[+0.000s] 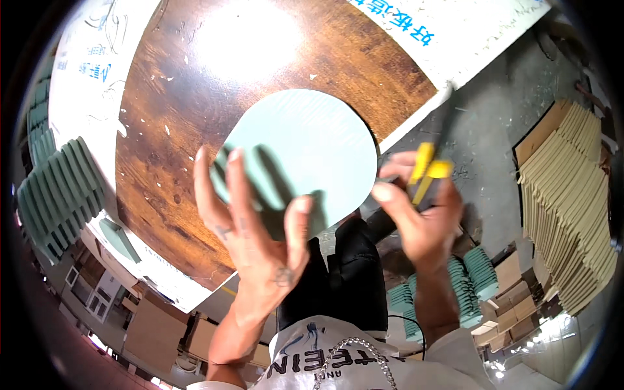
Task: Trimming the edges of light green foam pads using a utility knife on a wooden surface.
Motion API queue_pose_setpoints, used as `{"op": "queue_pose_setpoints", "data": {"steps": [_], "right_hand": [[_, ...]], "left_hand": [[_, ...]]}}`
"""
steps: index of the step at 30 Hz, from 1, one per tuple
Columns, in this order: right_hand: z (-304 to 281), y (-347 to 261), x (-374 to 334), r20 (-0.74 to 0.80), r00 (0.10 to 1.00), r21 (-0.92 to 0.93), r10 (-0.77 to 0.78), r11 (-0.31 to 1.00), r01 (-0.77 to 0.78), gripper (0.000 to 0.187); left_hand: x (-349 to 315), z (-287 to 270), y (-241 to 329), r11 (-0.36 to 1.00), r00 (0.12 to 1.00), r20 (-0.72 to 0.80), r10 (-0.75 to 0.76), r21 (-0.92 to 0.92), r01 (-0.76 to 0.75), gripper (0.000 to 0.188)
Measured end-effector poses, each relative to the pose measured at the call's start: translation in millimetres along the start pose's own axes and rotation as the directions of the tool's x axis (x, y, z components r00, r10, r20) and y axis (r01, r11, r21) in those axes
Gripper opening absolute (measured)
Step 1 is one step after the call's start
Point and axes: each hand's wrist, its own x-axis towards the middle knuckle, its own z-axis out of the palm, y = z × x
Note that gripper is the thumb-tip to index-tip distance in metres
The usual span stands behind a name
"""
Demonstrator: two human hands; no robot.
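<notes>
A pale green round disc (305, 149) lies flat at the near edge of the brown wood-patterned tabletop. My left hand (257, 227) is over its left side, fingers spread and casting shadows on it; whether the fingertips touch it is unclear. At the disc's right edge, my right hand (422, 214) is closed around a black-and-yellow hand tool (429, 166). The tool's long dark end points up and away from me, smeared by motion, so its exact kind does not show. The right thumb is close to the disc's rim.
Ribbed green stacked pieces (62, 192) stand at the left. A tall pile of cream-coloured sheets (565, 201) stands on the grey floor at the right. More green stacks (471, 279) and cardboard boxes (513, 302) are lower right. White printed boards (448, 32) flank the wood surface.
</notes>
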Motion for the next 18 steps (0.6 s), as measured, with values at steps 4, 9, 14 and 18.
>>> {"op": "queue_pose_setpoints", "data": {"steps": [4, 9, 14, 18], "right_hand": [[29.8, -13.7, -7.9, -0.042, 0.963, 0.344, 0.265, 0.909, -0.235, 0.038], [46.4, -27.7, -57.2, 0.060, 0.932, 0.579, 0.359, 0.748, -0.325, 0.034], [64.0, -18.6, -64.4, 0.073, 0.929, 0.473, 0.362, 0.808, -0.352, 0.032], [56.5, -6.1, -49.7, -0.147, 0.946, 0.317, 0.288, 0.920, -0.231, 0.035]], "left_hand": [[-17.4, -11.6, -1.5, 0.948, 0.947, 0.050, -0.318, 0.008, 0.318, 0.071], [26.8, -12.3, -23.5, 0.993, 0.995, 0.066, -0.069, -0.087, 0.074, 0.069], [54.5, 11.0, -49.3, 0.968, 0.981, 0.029, 0.191, 0.162, -0.193, 0.065], [49.0, 18.3, -42.9, 0.948, 0.952, 0.014, 0.307, 0.078, -0.307, 0.060]]}}
